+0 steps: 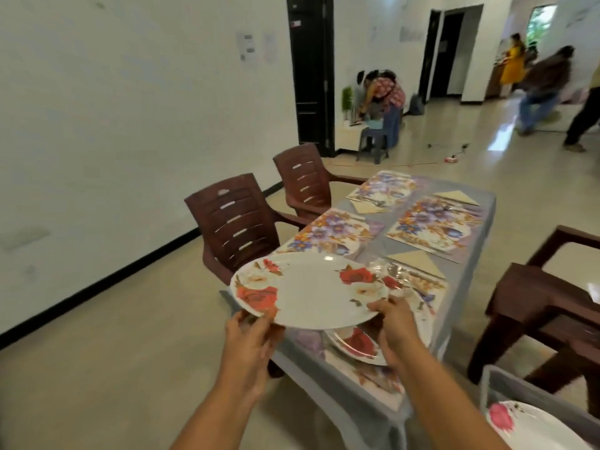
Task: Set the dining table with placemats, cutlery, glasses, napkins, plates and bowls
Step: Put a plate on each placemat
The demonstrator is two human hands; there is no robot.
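Floral plate [311,289] is hovering over the counter's [350,397] near end, both hands carrying it!
Left hand [251,332] is pinching the 7 o'clock rim, right hand [394,323] the 4 o'clock; fingers are closed on it. It's looking stiff, glossy, likely slippery and breakable, so opposite rim holds suit.

Glossy smooth plate [311,290], brown plastic chairs [237,222], shiny polished floor [487,157].
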